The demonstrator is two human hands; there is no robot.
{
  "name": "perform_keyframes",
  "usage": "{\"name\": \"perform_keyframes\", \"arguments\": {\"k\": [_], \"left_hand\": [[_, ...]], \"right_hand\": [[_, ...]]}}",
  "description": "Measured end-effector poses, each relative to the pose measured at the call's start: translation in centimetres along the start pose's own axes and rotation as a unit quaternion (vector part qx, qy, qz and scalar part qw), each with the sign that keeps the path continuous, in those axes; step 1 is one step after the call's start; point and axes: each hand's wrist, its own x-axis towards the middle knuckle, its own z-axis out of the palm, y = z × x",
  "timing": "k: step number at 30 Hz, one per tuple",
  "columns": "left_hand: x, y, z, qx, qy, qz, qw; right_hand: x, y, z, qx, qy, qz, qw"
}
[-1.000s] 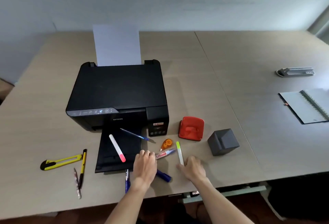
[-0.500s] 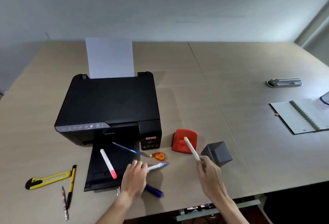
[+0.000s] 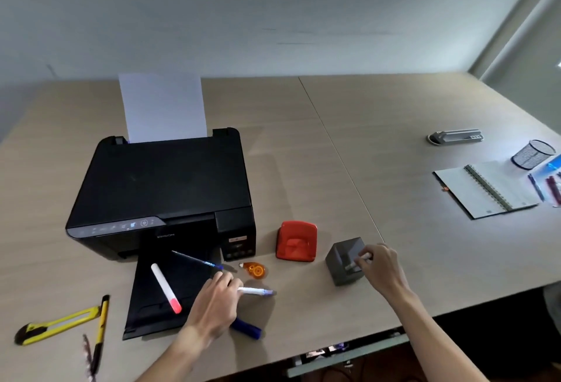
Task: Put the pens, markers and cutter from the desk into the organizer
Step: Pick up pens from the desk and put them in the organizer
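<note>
My right hand (image 3: 381, 268) holds a white highlighter (image 3: 358, 262) at the top of the grey cube organizer (image 3: 341, 263); its lower end is hidden inside. My left hand (image 3: 217, 302) grips a white marker with a blue cap (image 3: 256, 291) just above the desk. A blue marker (image 3: 246, 327) lies under that hand. On the printer's black tray rest a white marker with a pink cap (image 3: 165, 287) and a blue pen (image 3: 197, 259). At the left lie a yellow cutter (image 3: 57, 324), a yellow-black pen (image 3: 101, 327) and a thin dark pen (image 3: 88, 357).
A black printer (image 3: 161, 190) with a paper sheet stands at centre left. A red hole punch (image 3: 297, 240) and an orange correction tape (image 3: 255, 269) lie between the printer and the organizer. Far right: an open notebook (image 3: 485, 189), a mesh cup (image 3: 532, 154), a stapler (image 3: 455, 136).
My right hand lifted the highlighter off the desk and carried it right, lowering it into the grey organizer. My left hand closed on the white marker. The view tilted up and right.
</note>
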Motion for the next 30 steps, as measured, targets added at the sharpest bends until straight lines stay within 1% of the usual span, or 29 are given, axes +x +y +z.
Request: {"name": "perform_keyframes", "arguments": {"k": [2,4,7,9,11,14,16,18,21,24,26,30], "left_hand": [[0.5,0.4,-0.6,-0.042,0.004,0.012,0.999],[1.4,1.5,-1.5,-0.09,0.004,0.031,0.995],[3.7,4.4,-3.6,-0.157,0.032,0.059,0.985],[5.8,6.7,-4.9,-0.188,0.056,0.074,0.978],[8.2,9.1,-5.9,-0.189,0.078,0.085,0.975],[11.6,12.5,-6.8,-0.163,0.083,0.11,0.977],[13.4,14.6,-6.9,-0.1,0.071,0.134,0.983],[14.7,16.2,-6.8,-0.033,0.05,0.137,0.989],[15.7,17.9,-6.0,0.004,0.007,0.129,0.992],[15.7,18.6,-4.9,-0.008,-0.027,0.15,0.988],[15.3,18.4,-4.2,-0.029,-0.034,0.156,0.987],[13.3,15.8,-3.1,-0.121,-0.025,0.112,0.986]], "right_hand": [[0.2,-0.4,0.1,0.02,-0.004,0.007,1.0],[0.0,-0.6,-0.3,0.04,0.013,0.014,0.999],[-0.4,-0.2,-0.7,0.078,0.057,0.044,0.994],[-0.7,0.2,-0.7,0.103,0.059,0.067,0.991],[-1.1,0.7,-0.8,0.119,0.05,0.088,0.988],[-1.7,0.8,-1.1,0.124,0.039,0.114,0.985],[-1.9,1.0,-1.7,0.126,0.041,0.124,0.983],[-2.3,1.3,-2.3,0.131,0.053,0.125,0.982],[-3.2,2.4,-2.9,0.14,0.07,0.128,0.979],[-4.4,3.9,-2.6,0.141,0.075,0.146,0.976],[-5.4,4.9,-2.1,0.137,0.066,0.157,0.976],[-7.2,6.3,-0.5,0.128,0.038,0.181,0.975]]}}
